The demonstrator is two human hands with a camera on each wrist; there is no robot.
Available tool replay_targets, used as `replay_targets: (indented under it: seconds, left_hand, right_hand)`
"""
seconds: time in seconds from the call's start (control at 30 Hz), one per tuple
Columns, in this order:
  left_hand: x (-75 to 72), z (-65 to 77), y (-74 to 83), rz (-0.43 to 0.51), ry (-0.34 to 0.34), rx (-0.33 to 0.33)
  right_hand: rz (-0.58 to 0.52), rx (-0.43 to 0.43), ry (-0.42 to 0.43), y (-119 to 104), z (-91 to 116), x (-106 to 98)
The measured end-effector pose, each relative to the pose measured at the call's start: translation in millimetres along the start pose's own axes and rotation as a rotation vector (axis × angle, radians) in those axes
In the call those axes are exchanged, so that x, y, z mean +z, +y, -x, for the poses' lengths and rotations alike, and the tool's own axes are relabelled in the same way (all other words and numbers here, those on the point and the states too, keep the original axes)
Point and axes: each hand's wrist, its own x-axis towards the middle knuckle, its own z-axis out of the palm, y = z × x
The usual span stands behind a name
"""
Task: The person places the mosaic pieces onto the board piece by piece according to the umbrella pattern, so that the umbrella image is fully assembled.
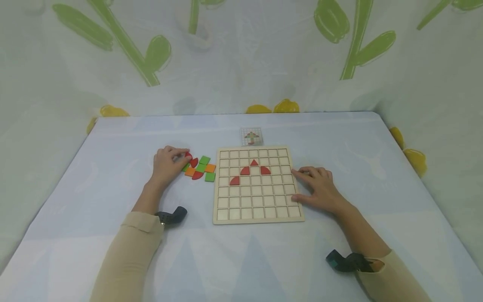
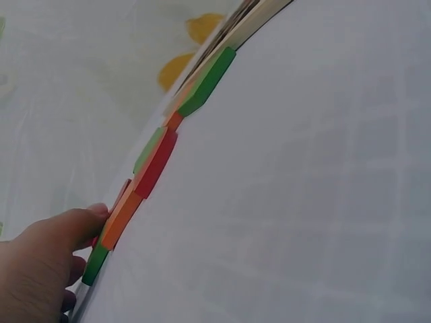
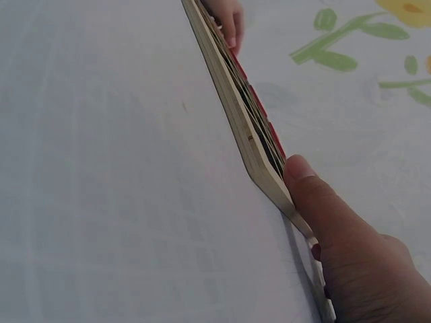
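My left hand (image 1: 167,164) is at the left end of a loose group of flat coloured tiles, its thumb and forefinger pinching a red tile (image 1: 188,155) with a curved edge. Its full shape is partly hidden by the fingers. Close by lie another red curved tile (image 1: 194,162), an orange tile (image 1: 190,172) and a green square tile (image 1: 205,160). Right of them lies a wooden grid board (image 1: 245,191) holding several red tiles, among them a triangle (image 1: 254,162) and quarter circles (image 1: 266,170). My right hand (image 1: 318,188) touches the board's right edge with thumb and fingertips, fingers spread.
A small card (image 1: 251,136) with a gridded pattern picture lies just beyond the board's far edge. Pale cloth covers the table (image 1: 339,138). A curtain (image 1: 241,63) with green and yellow plant prints hangs behind. Dark wrist devices (image 1: 173,215) sit at both cuffs.
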Motion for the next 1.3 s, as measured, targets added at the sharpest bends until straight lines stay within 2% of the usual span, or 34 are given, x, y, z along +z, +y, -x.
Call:
replay_targets:
  seconds: [0.17, 0.4, 0.7, 0.87, 1.07, 1.23, 1.3]
  left_hand:
    - [-1.5, 1.9, 2.8, 0.02, 0.035, -0.022]
    - [-1.0, 1.8, 3.2, 0.008, 0.027, -0.058]
    - [-4.4, 3.7, 6.6, 0.062, 0.027, -0.094]
    - [-6.2, 4.4, 4.9, 0.062, 0.011, -0.117]
    - [-5.7, 3.3, 4.0, 0.022, 0.006, -0.1]
    - [-2.4, 4.7, 5.9, -0.04, 0.037, -0.054]
    - [-1.3, 5.9, 6.1, -0.036, 0.055, -0.046]
  right_hand:
    - [0.012, 0.004, 0.007, 0.0, 0.6, -0.4]
    - [0.011, -0.001, 0.014, 1.0, 1.4, -0.7]
    - [0.003, -0.01, 0.029, 0.8, 0.0, -0.3]
    - [0.002, -0.017, 0.026, 0.1, -1.6, 0.6]
    - [0.005, 0.0, 0.013, -0.8, -1.9, 0.5]
    - [0.008, 0.0, 0.018, -0.8, -0.4, 1.4]
    - [0.004, -0.005, 0.024, -1.0, 0.5, 1.6]
